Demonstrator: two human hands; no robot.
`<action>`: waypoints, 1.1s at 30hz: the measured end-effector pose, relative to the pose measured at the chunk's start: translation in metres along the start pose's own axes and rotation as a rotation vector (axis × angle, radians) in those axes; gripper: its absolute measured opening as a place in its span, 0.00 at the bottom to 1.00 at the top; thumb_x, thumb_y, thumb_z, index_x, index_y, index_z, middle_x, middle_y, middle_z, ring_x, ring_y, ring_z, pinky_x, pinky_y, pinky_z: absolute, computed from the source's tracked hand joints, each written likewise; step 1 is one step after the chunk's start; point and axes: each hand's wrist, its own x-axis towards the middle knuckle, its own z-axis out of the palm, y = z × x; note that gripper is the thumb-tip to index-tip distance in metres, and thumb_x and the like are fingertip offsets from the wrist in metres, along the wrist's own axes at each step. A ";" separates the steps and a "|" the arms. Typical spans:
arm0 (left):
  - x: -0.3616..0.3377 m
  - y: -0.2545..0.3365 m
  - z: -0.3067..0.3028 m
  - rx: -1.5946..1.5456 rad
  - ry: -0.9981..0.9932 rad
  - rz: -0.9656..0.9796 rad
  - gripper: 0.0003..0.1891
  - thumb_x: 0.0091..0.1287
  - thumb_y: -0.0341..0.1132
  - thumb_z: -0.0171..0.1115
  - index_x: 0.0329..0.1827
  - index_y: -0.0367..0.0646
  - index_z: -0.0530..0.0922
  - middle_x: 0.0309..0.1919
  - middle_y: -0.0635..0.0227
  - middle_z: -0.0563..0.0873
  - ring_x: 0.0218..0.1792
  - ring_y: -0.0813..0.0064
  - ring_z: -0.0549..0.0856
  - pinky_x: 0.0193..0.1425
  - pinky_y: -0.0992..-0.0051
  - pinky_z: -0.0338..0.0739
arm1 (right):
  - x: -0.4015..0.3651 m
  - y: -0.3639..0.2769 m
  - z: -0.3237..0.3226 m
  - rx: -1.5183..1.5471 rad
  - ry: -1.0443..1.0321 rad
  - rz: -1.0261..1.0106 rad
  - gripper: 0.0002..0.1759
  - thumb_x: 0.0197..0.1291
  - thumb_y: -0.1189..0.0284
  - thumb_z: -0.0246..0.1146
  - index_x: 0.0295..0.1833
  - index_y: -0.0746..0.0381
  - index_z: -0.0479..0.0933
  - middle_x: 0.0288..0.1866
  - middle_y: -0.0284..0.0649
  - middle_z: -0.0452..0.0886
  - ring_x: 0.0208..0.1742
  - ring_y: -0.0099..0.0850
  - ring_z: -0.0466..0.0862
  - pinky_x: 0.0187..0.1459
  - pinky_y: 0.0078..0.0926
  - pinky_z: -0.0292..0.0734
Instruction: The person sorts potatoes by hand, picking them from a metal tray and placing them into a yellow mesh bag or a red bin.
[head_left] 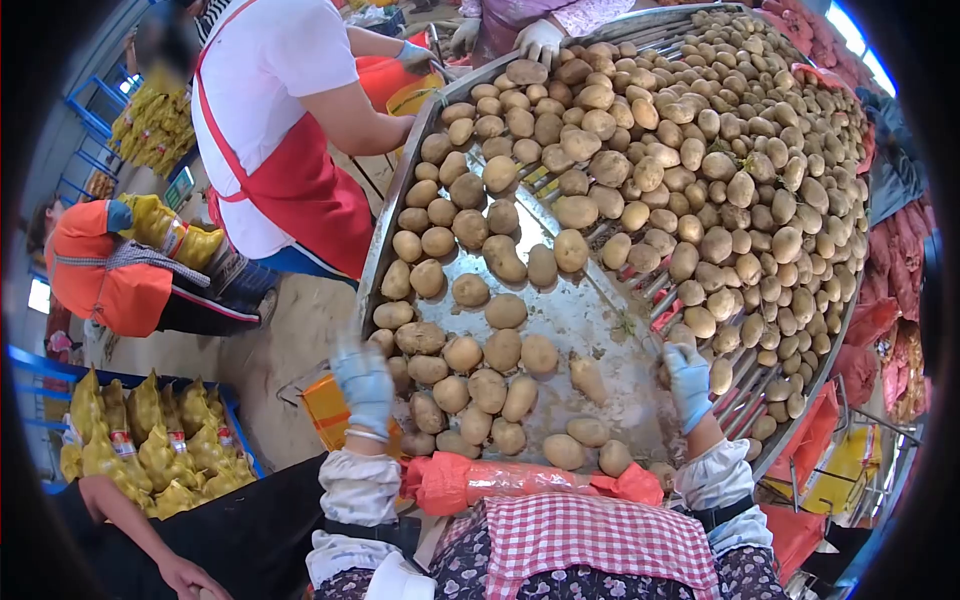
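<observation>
Potatoes (487,390) lie loosely over the near left part of a metal sorting table (600,335), and a dense heap (740,190) covers its right and far side. My left hand (363,385), in a light blue glove, is over the table's left edge, above an orange crate (328,405); it is blurred, so its fingers and anything in them cannot be made out. My right hand (688,383), also gloved in blue, is at the near end of the metal rollers (745,385), its fingers curled against a potato (681,336).
A person in a red apron (315,210) stands at the table's left side. Another person's gloved hand (540,42) rests on the far edge. Yellow net sacks (160,430) stand lower left, near a bare forearm (135,525). A red wrapped roll (530,480) lines the near edge.
</observation>
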 end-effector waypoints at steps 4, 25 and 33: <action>0.008 -0.014 -0.029 -0.964 0.303 -0.485 0.21 0.75 0.36 0.48 0.68 0.39 0.68 0.64 0.59 0.74 0.60 0.69 0.76 0.63 0.69 0.72 | -0.025 0.009 0.079 -1.081 -0.287 -0.479 0.31 0.56 0.60 0.66 0.63 0.63 0.70 0.47 0.48 0.81 0.48 0.45 0.82 0.50 0.33 0.77; 0.091 0.077 -0.051 0.118 -0.900 0.300 0.25 0.60 0.59 0.53 0.44 0.50 0.86 0.47 0.57 0.86 0.50 0.56 0.84 0.56 0.63 0.76 | -0.002 0.039 0.053 -0.673 -0.189 -0.211 0.25 0.62 0.65 0.60 0.65 0.60 0.72 0.45 0.47 0.84 0.45 0.34 0.85 0.45 0.29 0.79; 0.142 0.136 0.014 -0.178 0.079 0.389 0.27 0.62 0.49 0.57 0.63 0.49 0.73 0.61 0.51 0.75 0.65 0.48 0.70 0.65 0.49 0.64 | -0.016 0.002 0.124 -1.096 -0.473 -0.396 0.30 0.62 0.62 0.62 0.67 0.60 0.68 0.48 0.50 0.83 0.49 0.38 0.84 0.49 0.32 0.78</action>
